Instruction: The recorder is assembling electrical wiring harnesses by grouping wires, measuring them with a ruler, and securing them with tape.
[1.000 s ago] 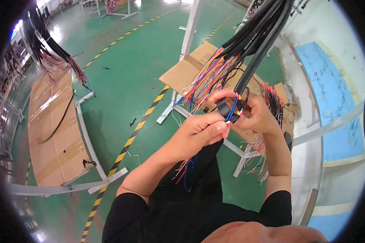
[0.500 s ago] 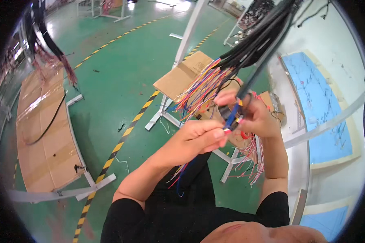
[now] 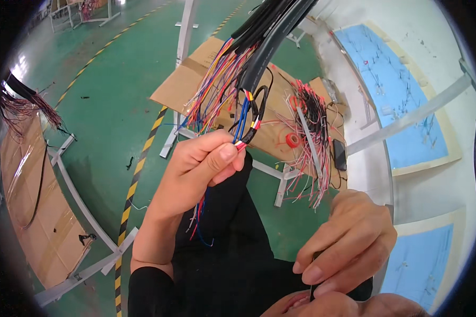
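Note:
A thick black sheathed cable (image 3: pixel 263 59) slants down from the top, with blue, red and yellow wires (image 3: pixel 242 117) coming out of its end. My left hand (image 3: pixel 195 166) pinches these wires between thumb and fingers below the sheath. Loose wire ends (image 3: pixel 201 216) hang under that hand. Beside the blue wires, a black-wrapped branch (image 3: pixel 259 113) curves round in a loop with red and yellow parts. My right hand (image 3: pixel 351 243) is close to me at the lower right, fingers closed on a thin dark strip (image 3: pixel 313 290); most of it is hidden by the fingers.
Cardboard (image 3: pixel 272 140) on a metal stand carries a red tape roll (image 3: pixel 293 140), bundles of black and pink wires (image 3: pixel 314 113) and a dark flat device (image 3: pixel 339 154). More coloured wires (image 3: pixel 214 87) hang behind the cable. At left stands another cardboard-topped rack (image 3: pixel 31 195); blue boards (image 3: pixel 394 87) are at right.
My right hand has left the wires and moved down toward me. My left hand still pinches them. The view has shifted, so the cable and stand appear further left and higher.

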A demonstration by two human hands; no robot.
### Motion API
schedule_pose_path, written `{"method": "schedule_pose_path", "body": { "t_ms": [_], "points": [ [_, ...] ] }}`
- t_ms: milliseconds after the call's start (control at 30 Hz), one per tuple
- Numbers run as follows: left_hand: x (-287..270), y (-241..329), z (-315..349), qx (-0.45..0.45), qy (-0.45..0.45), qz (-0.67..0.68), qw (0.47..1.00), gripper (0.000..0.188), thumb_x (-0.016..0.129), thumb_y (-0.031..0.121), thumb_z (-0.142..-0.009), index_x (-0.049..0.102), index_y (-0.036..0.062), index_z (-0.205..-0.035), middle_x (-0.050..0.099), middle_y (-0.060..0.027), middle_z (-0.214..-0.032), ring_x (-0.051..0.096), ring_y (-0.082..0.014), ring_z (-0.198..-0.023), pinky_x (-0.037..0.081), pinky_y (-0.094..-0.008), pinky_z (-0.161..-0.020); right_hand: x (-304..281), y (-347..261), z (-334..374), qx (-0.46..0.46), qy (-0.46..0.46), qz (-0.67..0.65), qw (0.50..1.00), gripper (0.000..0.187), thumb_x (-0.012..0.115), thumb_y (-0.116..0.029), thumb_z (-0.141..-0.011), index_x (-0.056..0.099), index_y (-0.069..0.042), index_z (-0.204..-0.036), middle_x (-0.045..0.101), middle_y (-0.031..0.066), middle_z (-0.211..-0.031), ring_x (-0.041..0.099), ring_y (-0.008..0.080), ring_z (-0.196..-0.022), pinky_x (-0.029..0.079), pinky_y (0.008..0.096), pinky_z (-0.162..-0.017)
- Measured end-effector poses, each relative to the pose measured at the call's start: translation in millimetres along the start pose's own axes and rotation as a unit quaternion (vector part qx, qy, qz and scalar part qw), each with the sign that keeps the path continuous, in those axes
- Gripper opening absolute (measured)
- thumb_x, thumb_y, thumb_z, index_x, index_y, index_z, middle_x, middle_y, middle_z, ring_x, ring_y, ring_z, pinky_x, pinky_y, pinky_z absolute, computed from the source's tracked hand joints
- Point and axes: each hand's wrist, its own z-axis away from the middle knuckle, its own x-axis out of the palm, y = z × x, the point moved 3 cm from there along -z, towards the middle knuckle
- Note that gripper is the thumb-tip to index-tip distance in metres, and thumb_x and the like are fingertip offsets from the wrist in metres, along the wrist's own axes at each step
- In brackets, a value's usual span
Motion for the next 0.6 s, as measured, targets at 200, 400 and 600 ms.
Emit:
{"method": "schedule_pose_path", "body": {
  "t_ms": [200,400,600],
  "points": [
    [3.7,-3.0,2.0,-0.010,0.004,-0.013,1.000,0.027,0.049,0.021,-0.099,0.057,-0.0004,-0.085,0.045,0.0028,-0.066,0.033,-0.0028,-0.054,0.024,-0.0195,-0.048,6.8,-0.8,6.2,-0.044,0.061,0.075,0.994,0.020,0.075,0.009,-0.069,0.066,0.006,-0.086,0.060,0.0244,-0.093,0.067,0.0339,-0.068,0.060,0.0298,-0.061],
    [4.0,-3.6,1.8,-0.010,0.002,-0.023,1.000,0.027,0.049,0.021,-0.099,0.057,-0.0001,-0.084,0.045,0.0030,-0.066,0.033,-0.0030,-0.054,0.024,-0.0197,-0.048,4.1,-5.3,6.0,-0.024,0.058,0.088,0.994,0.019,0.076,0.008,-0.069,0.066,0.004,-0.085,0.061,0.0203,-0.092,0.068,0.0309,-0.067,0.059,0.0262,-0.060],
    [-0.5,-2.7,-1.4,-0.002,-0.014,-0.036,0.999,0.027,0.049,0.021,-0.099,0.057,0.0001,-0.084,0.045,0.0031,-0.066,0.033,-0.0030,-0.054,0.024,-0.0196,-0.048,-6.4,3.6,10.3,-0.102,-0.019,0.147,0.984,0.015,0.071,0.008,-0.072,0.066,0.003,-0.085,0.062,0.0169,-0.092,0.068,0.0275,-0.071,0.057,0.0258,-0.057]
  ]
}}
